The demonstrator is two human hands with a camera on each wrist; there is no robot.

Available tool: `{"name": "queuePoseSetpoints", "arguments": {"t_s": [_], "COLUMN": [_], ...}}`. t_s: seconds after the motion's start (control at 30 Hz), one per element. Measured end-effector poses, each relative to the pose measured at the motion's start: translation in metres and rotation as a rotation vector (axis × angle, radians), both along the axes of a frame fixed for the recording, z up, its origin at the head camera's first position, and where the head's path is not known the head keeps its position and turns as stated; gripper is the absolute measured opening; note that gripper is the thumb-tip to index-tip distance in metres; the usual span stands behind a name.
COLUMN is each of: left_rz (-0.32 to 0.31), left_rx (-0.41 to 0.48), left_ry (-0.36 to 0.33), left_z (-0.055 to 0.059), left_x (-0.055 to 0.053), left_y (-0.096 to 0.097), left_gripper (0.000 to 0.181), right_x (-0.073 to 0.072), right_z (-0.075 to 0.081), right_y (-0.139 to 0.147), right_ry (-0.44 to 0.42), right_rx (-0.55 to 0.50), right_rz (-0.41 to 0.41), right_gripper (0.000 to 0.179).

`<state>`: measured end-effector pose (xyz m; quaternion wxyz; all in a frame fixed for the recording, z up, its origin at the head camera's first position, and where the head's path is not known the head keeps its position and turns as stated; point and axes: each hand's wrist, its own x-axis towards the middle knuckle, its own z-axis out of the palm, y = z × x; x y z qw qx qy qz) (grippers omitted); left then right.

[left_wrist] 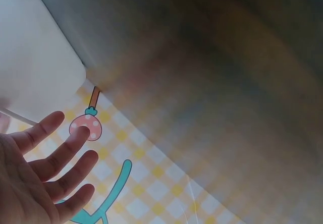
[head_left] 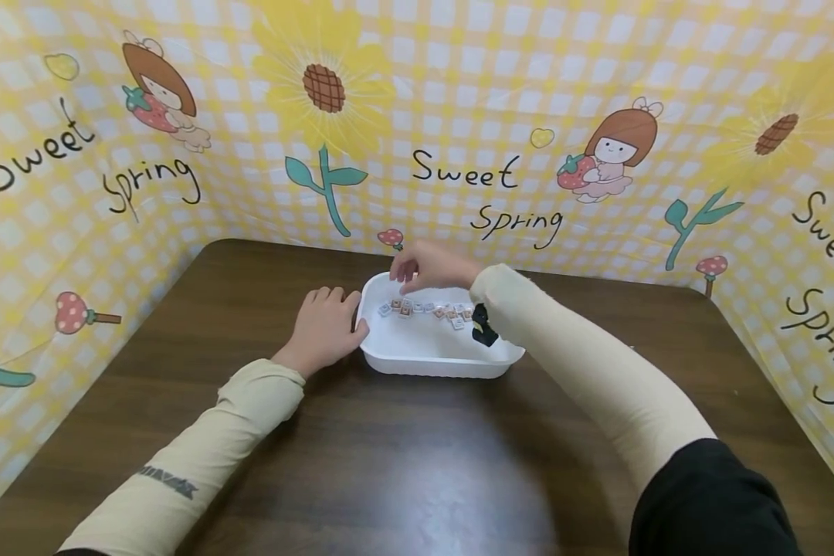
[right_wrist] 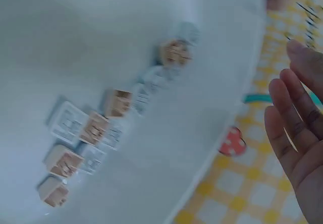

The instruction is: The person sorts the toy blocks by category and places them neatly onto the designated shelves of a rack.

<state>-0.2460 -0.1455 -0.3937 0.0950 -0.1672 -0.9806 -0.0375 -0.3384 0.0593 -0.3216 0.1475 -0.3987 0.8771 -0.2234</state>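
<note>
1. A pale left sleeve (head_left: 188, 463) reaches in from 7 o'clock over the dark, wood-grained worktop (head_left: 403, 463).
2. The left hand (head_left: 320, 328) is at the 9 o'clock end of the white tray (head_left: 438, 367), thumb at the rim, other fingers outside it. Its grip is wide, the fingers spread and slightly bent in the left wrist view.
3. Inside the tray, near 10 o'clock, lies the first group of small blocks (head_left: 405, 310), some brown, some white, with marked faces.
4. The right hand (head_left: 434, 264) hangs over the tray's 11 o'clock edge, clear of the blocks. Its grip is partly spread, thumb apart from the fingers, with nothing visible between them.
5. A second group of brown and white blocks (head_left: 452, 313) lies bunched near 1 o'clock in the tray; the right wrist view blurs their designs.
6. Around 2 o'clock, a black wrist item (head_left: 485, 328) hangs beside the pale right sleeve (head_left: 598, 378), which runs toward 4 o'clock into black cloth (head_left: 709, 502).
</note>
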Motion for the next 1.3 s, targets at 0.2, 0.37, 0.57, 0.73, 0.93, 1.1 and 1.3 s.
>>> {"name": "queuePoseSetpoints", "arguments": {"t_s": [0.2,0.37,0.57,0.73,0.93,1.1,1.3], "left_rz": [0.001,-0.001,-0.003,-0.005,-0.008,-0.006,0.004], "left_rx": [-0.019,-0.023,-0.020,-0.011,-0.001,-0.004,-0.003], "left_ry": [0.014,0.008,-0.002,-0.001,0.013,0.019,0.015], "left_z": [0.001,0.003,0.001,-0.001,-0.001,-0.003,-0.004], "left_x": [0.000,0.002,0.002,0.002,0.004,0.003,0.003], "left_y": [-0.002,-0.005,-0.008,-0.009,-0.008,-0.008,-0.009], "left_gripper": [0.049,0.050,0.050,0.049,0.049,0.048,0.048], "right_x": [0.005,0.002,-0.006,-0.008,-0.007,-0.005,0.005], "right_z": [-0.023,-0.037,-0.057,-0.064,-0.064,-0.059,-0.029], "right_y": [-0.021,-0.026,-0.025,-0.023,-0.022,-0.020,-0.014], "right_ry": [0.035,0.087,0.208,0.310,0.339,0.287,0.192], "right_rx": [0.130,0.212,0.311,0.338,0.327,0.294,0.146], "right_rz": [0.053,0.124,0.218,0.276,0.306,0.266,0.197], "right_gripper": [0.029,0.027,0.023,0.020,0.017,0.020,0.023]}}
